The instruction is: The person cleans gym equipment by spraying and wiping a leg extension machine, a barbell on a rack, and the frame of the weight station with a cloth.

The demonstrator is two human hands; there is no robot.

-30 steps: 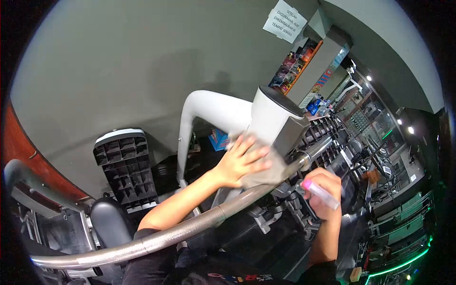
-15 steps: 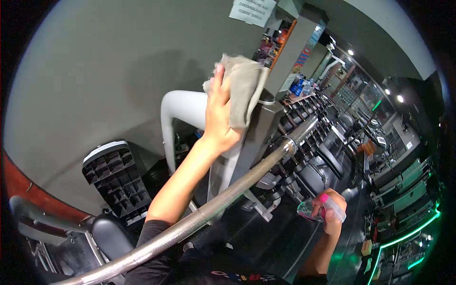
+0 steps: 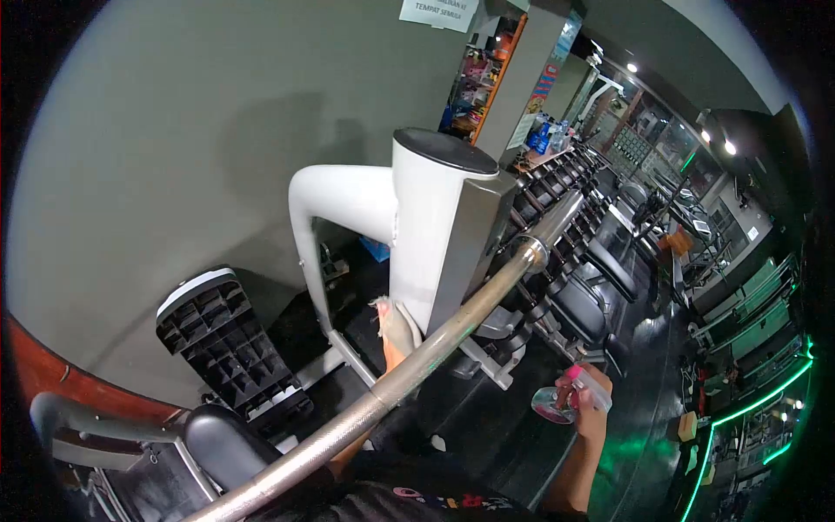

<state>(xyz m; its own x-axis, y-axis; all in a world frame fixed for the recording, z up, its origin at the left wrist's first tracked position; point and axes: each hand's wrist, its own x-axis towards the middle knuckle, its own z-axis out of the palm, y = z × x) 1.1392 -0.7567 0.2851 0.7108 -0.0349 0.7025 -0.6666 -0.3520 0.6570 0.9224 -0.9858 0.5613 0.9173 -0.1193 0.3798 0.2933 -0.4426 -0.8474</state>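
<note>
My left hand (image 3: 389, 345) is low on the white machine post (image 3: 424, 226), partly hidden behind the bar. It holds a light grey-beige cloth (image 3: 403, 327) against the lower side of the post. A knurled metal barbell (image 3: 417, 361) runs diagonally in front of that arm. Off to the right, my right hand (image 3: 593, 396) is wrapped round a small clear spray bottle (image 3: 551, 406) with a pink top, held away from the post and above the dark floor.
A dark, ribbed plastic step platform (image 3: 228, 344) leans against the grey wall at left. A black padded seat (image 3: 228, 444) is at lower left. Behind the bar stand a dumbbell rack (image 3: 544, 198) and a bench (image 3: 578, 313). A white curved frame tube (image 3: 335, 193) joins the post.
My left hand has moved down with the cloth from the top of the post to its lower part, exposing the black cap. The right hand still holds the spray bottle, slightly shifted left.
</note>
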